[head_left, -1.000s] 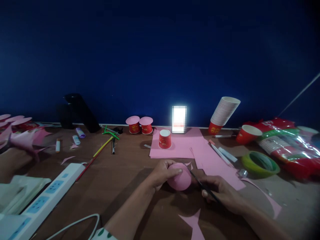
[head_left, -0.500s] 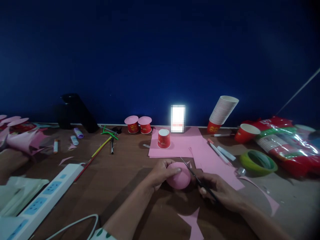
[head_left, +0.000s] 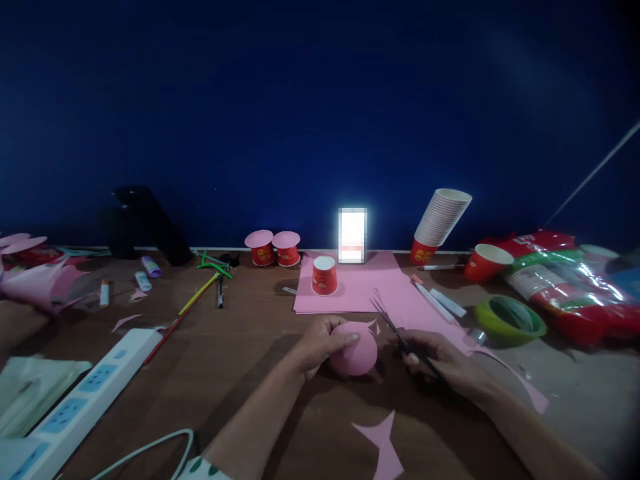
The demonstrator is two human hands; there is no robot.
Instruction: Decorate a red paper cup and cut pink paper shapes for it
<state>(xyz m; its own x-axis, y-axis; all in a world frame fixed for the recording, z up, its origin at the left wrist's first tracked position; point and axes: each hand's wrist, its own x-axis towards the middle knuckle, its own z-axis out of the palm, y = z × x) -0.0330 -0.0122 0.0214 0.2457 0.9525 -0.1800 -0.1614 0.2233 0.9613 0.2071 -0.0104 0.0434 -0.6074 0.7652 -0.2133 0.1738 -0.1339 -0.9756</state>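
My left hand point(head_left: 320, 343) is closed round a pink paper disc point(head_left: 356, 351) at the near middle of the wooden table point(head_left: 240, 360), thumb lying across its top. Just right of it my right hand point(head_left: 440, 363) grips black scissors point(head_left: 393, 325). Their blades are parted and point up and away, a little clear of the disc's right edge. Pink paper sheets point(head_left: 360, 290) lie just beyond both hands, with an upturned red paper cup point(head_left: 325, 275) standing on them.
Two pink-capped red cups point(head_left: 274, 248) and a glowing phone point(head_left: 352, 235) stand at the back. A leaning cup stack point(head_left: 440, 223), green tape roll point(head_left: 509, 319), cup packs point(head_left: 565, 280) sit right. A power strip point(head_left: 85, 387), pens and pink scraps lie left; a pink offcut point(head_left: 383, 443) lies near.
The scissors have drawn away from the disc to the right and their blades have opened. The view has shifted slightly right, so everything sits a bit further left.
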